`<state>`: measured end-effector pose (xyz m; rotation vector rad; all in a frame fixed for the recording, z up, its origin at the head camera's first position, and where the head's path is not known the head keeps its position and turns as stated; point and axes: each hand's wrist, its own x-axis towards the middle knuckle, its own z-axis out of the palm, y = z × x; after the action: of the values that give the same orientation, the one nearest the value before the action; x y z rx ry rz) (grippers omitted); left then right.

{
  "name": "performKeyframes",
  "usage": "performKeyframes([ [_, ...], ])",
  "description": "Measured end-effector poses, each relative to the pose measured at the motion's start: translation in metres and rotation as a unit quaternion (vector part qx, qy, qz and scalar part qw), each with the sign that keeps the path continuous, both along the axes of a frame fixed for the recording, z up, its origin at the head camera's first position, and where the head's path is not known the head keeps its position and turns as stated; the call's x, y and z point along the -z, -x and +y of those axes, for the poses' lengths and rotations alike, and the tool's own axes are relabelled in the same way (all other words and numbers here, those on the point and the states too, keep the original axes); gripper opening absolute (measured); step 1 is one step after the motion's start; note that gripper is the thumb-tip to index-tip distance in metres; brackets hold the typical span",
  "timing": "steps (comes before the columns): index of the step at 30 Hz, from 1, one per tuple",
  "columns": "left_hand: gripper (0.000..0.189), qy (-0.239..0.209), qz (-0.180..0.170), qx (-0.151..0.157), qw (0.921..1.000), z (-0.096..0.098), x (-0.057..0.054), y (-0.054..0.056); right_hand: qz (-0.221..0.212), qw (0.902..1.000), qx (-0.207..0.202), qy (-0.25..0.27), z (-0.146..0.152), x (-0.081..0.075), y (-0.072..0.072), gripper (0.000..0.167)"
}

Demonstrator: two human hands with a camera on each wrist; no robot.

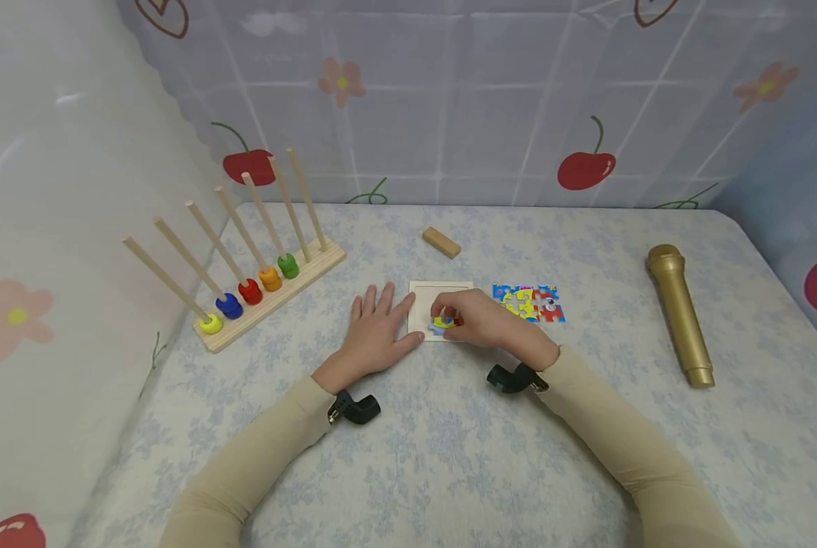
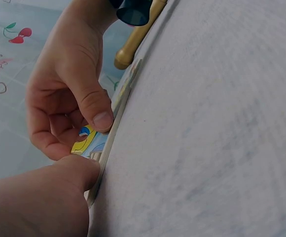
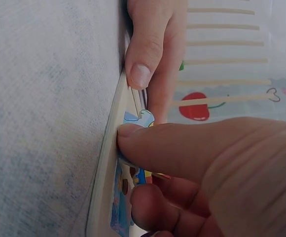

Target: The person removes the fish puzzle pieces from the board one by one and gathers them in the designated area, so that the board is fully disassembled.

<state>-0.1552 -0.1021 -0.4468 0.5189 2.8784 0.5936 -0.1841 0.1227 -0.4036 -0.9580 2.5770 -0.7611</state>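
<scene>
My left hand (image 1: 375, 337) lies flat with fingers spread. Its index fingertip and thumb are at the left edge of a shallow pale wooden puzzle tray (image 1: 442, 285). Over the tray, my right hand (image 1: 485, 320) pinches a blue and yellow jigsaw piece (image 1: 442, 323) between thumb and curled fingers. That piece (image 3: 145, 118) shows close beside the thumb in the right wrist view, partly hidden by the hand. Just right of the tray is a colourful group of jigsaw pieces (image 1: 549, 304), some fitted together, partly covered by the right hand.
At the left stands a wooden peg rack (image 1: 271, 298) with upright rods and yellow, blue, red, orange and green rings. A small wooden block (image 1: 442, 242) lies behind the tray. Far right lies a gold microphone (image 1: 682, 316). A patterned curtain (image 1: 442, 106) hangs behind the table.
</scene>
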Motion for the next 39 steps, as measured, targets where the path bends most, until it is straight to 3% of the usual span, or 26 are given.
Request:
performKeyframes([
  [13, 0.073, -0.001, -0.001, -0.001, 1.0000, 0.000, 0.001, 0.000, 0.000, 0.9998, -0.011, 0.015, 0.003, 0.000, 0.000, 0.022],
  [19, 0.072, -0.001, -0.002, 0.002, 1.0000, 0.000, 0.002, 0.000, -0.013, 0.9996, 0.019, 0.016, 0.010, -0.009, 0.002, 0.024],
  [25, 0.072, 0.006, 0.001, 0.001, 1.0000, 0.000, 0.001, 0.000, -0.003, 0.9982, 0.059, 0.009, 0.034, -0.019, -0.001, 0.024],
  [39, 0.073, -0.002, 0.010, 0.001, 0.9999, 0.001, 0.000, -0.002, -0.006, 0.9918, 0.126, -0.020, 0.106, -0.017, -0.018, 0.020],
])
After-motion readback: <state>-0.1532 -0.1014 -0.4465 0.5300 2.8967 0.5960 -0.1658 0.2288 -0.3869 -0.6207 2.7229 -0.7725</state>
